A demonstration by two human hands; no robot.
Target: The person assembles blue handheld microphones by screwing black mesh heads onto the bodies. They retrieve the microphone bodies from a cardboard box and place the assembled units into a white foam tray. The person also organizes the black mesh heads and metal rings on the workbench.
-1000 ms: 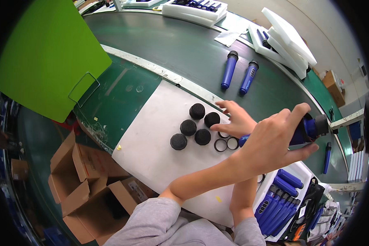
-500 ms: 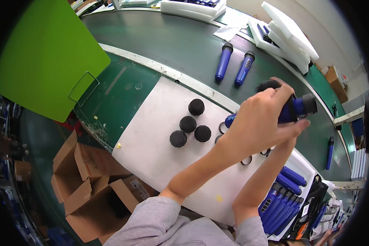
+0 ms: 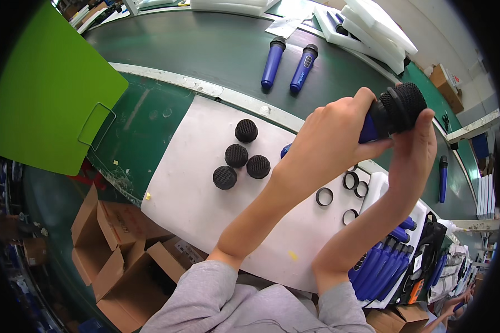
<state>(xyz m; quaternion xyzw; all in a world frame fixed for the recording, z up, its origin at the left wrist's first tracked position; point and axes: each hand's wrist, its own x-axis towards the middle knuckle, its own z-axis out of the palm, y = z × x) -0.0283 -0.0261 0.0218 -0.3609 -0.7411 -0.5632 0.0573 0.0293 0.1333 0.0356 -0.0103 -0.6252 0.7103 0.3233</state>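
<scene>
My left hand (image 3: pixel 330 130) is closed around the blue handle of a microphone (image 3: pixel 370 129), raised over the right part of the white work sheet (image 3: pixel 200 211). At the microphone's upper end sits a black mesh grille (image 3: pixel 410 100). My right hand (image 3: pixel 419 141) grips this grille from below and the right, with its thumb against the side. Part of the handle is hidden behind my left hand. Several loose black mesh grilles (image 3: pixel 236 156) stand on the sheet to the left. Several black rings (image 3: pixel 324 196) lie on it below my hands.
Two blue microphones (image 3: pixel 303 69) lie on the green belt (image 3: pixel 205 47) beyond the sheet, and another microphone (image 3: pixel 443 178) lies far right. A white tray (image 3: pixel 379 302) with several blue handles (image 3: pixel 380 269) is at right. Open cardboard boxes (image 3: pixel 116 272) stand lower left, below a green panel (image 3: pixel 44 94).
The microphone's bare dark neck showed before; now a grille covers that end, with my right hand on it. The view has shifted, so the sheet and belt appear farther left and higher.
</scene>
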